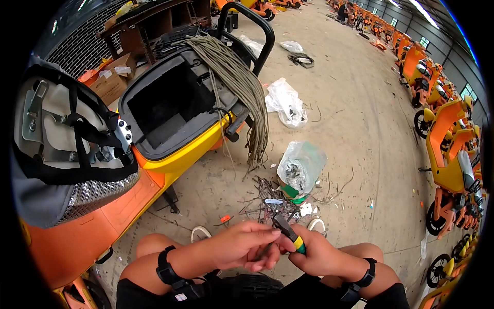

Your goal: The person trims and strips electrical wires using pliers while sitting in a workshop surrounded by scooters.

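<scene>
My right hand (315, 251) is closed round the yellow-and-green handle of a pair of pliers (286, 229), whose dark metal head points up and to the left. Close beside the pliers is my left hand (247, 243), with its fingers curled and the thumb stretched toward the head. Whatever those fingers pinch, if anything, is too small to make out. On the floor beyond both hands lies a heap of dark wire scraps (260, 205). A translucent bag (307, 164) with a green bottom stands just behind the heap, with pale bits inside.
At my left stands an orange-and-yellow scooter (175, 164) with its seat (77, 139) tipped up and its compartment uncovered. A bundle of grey-green cords (231, 72) hangs over its rear. White plastic bags (287, 103) lie farther off. Rows of scooters (450, 149) line the right side.
</scene>
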### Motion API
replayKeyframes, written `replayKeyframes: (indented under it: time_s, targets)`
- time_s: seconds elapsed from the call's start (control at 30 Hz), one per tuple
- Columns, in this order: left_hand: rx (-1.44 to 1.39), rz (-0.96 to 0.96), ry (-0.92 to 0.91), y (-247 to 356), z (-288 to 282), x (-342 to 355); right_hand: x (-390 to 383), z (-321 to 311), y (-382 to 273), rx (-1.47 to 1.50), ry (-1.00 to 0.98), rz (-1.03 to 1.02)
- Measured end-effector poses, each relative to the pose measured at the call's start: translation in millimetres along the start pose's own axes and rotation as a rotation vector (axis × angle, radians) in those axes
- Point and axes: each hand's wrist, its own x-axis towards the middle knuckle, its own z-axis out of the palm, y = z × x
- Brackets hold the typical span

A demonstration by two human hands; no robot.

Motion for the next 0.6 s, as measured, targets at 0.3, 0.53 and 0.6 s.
replayKeyframes:
  time_s: [0.3, 0.53, 0.6]
  targets:
    - [-0.247, 0.004, -0.178, -13.2, 0.0, -0.4, 1.1, 0.0, -5.1, -0.073, 0.020, -0.095]
    - [0.372, 0.042, 0.040, 2.8, 8.5, -4.8, -0.4, -4.2, -15.0, -0.092, -0.009, -0.071]
    - [0.643, 0.126, 0.153, 2.6, 7.3, -2.6, 0.0, -3.7, -14.0, -0.102, -0.010, -0.040]
